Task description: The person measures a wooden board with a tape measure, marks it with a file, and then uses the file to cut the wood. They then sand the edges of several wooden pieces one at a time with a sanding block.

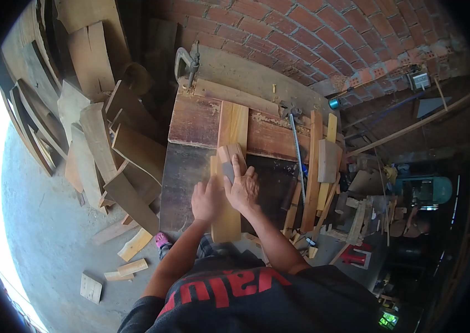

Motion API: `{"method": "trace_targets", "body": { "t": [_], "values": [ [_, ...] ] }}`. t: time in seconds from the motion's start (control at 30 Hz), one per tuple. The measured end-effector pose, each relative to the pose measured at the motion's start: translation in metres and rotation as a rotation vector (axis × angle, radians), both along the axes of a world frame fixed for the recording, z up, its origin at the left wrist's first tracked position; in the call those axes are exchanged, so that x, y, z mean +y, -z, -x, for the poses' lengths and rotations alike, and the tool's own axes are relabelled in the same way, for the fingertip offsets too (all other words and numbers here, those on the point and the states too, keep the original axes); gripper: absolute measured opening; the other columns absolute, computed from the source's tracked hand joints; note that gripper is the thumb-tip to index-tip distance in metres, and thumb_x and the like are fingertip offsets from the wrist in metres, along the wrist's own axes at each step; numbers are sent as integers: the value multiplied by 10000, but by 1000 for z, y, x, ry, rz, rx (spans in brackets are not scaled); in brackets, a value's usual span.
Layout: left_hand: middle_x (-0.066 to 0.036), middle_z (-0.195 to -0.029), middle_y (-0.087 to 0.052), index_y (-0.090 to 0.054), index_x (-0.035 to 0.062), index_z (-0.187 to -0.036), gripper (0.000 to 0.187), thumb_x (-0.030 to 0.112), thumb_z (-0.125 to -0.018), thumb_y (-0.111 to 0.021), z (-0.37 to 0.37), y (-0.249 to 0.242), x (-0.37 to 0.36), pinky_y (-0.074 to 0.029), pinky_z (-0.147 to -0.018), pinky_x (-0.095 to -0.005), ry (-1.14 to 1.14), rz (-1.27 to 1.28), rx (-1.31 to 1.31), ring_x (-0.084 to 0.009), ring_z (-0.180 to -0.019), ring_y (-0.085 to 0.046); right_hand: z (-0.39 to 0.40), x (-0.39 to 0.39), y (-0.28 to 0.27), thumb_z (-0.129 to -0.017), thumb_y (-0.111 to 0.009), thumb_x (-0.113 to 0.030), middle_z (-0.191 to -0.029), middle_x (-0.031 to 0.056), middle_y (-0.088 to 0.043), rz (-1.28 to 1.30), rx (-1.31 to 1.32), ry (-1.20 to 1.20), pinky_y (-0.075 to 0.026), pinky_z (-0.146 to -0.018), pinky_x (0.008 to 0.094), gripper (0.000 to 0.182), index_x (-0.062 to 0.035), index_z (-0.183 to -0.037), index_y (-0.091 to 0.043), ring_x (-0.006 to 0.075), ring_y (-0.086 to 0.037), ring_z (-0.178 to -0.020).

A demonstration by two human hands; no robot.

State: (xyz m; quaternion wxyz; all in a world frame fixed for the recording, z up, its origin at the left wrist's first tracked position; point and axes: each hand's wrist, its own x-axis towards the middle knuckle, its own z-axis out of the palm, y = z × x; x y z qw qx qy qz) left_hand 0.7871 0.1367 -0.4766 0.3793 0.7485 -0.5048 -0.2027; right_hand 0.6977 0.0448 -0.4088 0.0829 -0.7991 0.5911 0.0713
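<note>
A light wooden board (226,225) lies lengthwise toward me on the dark workbench (182,166). My left hand (206,198) is at the board's left edge, its fingers bent round it and slightly blurred. My right hand (242,187) grips a reddish-brown wooden block (230,151) on top of the board, index finger stretched along it. A grey patch shows on the block's side by the thumb. Beyond the block, another pale wooden strip (234,123) lies in a gap between the worn reddish planks (193,121).
A metal C-clamp (192,65) is fixed at the bench's far left corner. Long strips (312,166) and a metal ruler (297,147) lie along the right side. Boards (99,139) are heaped on the left; offcuts (133,267) litter the floor. A brick wall (301,33) stands behind.
</note>
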Motion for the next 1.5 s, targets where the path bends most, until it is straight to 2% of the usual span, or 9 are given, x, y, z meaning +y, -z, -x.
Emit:
{"method": "trace_targets", "body": {
  "t": [0.27, 0.5, 0.63, 0.8, 0.9, 1.07, 1.13, 1.33, 1.5],
  "values": [
    [-101, -916, -551, -577, 139, -1235, 427, 270, -841, -678, 2, -1, -2, -489, -738, -429, -44, 76, -56, -316, -869, -572, -75, -159, 6, -888, -607, -388, -1135, 306, -487, 165, -162, -21, -495, -839, 532, 733, -227, -1516, -264, 466, -557, -1050],
    [-107, -1006, -556, -569, 130, -1290, 446, 292, -886, -665, 0, 1, 3, -489, -811, -408, -1, 15, -4, -302, -938, -566, 0, 9, -3, -888, -604, -414, -1065, 266, -467, 42, -25, -2, -491, -793, 534, 791, -242, -1549, -206, 438, -554, -940],
    [-107, -1017, -559, -566, 127, -1294, 454, 285, -881, -670, 0, 2, 0, -490, -806, -410, 9, -13, -13, -301, -938, -568, -10, -17, 7, -892, -601, -404, -1069, 275, -464, 91, -80, -13, -495, -780, 537, 799, -243, -1551, -180, 445, -558, -944],
    [-121, -933, -553, -550, 127, -1255, 442, 232, -843, -670, 1, -1, -2, -480, -756, -442, -25, 73, -28, -332, -876, -558, -65, -154, 4, -889, -610, -376, -1182, 274, -475, 65, -140, 2, -497, -871, 508, 748, -220, -1530, -257, 433, -557, -1063],
    [-123, -933, -552, -547, 125, -1260, 431, 237, -859, -659, 1, 3, 3, -478, -758, -444, -7, 85, -25, -337, -876, -556, -53, -129, -4, -891, -613, -394, -1166, 259, -480, 76, -151, 9, -491, -875, 510, 750, -230, -1530, -257, 427, -557, -1040],
    [-110, -995, -551, -562, 127, -1291, 452, 285, -881, -668, 2, 5, -1, -485, -800, -411, -4, 36, -10, -305, -929, -564, 8, 6, -4, -911, -584, -415, -1098, 292, -468, -6, 10, 74, -497, -817, 531, 794, -236, -1560, -163, 450, -560, -939],
    [-115, -959, -549, -561, 131, -1281, 438, 276, -879, -659, 1, 1, -5, -481, -781, -416, -8, 55, -18, -316, -896, -559, 0, -2, -1, -905, -587, -420, -1091, 291, -467, 4, 30, 110, -507, -796, 527, 810, -233, -1561, -150, 456, -561, -946],
    [-116, -916, -540, -565, 114, -1248, 414, 267, -874, -656, 1, 5, -3, -476, -740, -421, -12, 66, -85, -322, -840, -547, -66, -165, 1, -914, -581, -379, -1157, 269, -484, 83, -99, 88, -505, -846, 494, 707, -211, -1521, -261, 430, -573, -1049],
    [-113, -932, -542, -566, 98, -1236, 414, 273, -871, -657, 1, 5, -4, -481, -731, -418, -14, 101, -85, -316, -845, -552, -31, -69, -6, -913, -575, -415, -1133, 274, -474, 59, -20, 91, -507, -826, 511, 760, -248, -1547, -192, 440, -583, -987]
  ]
}}
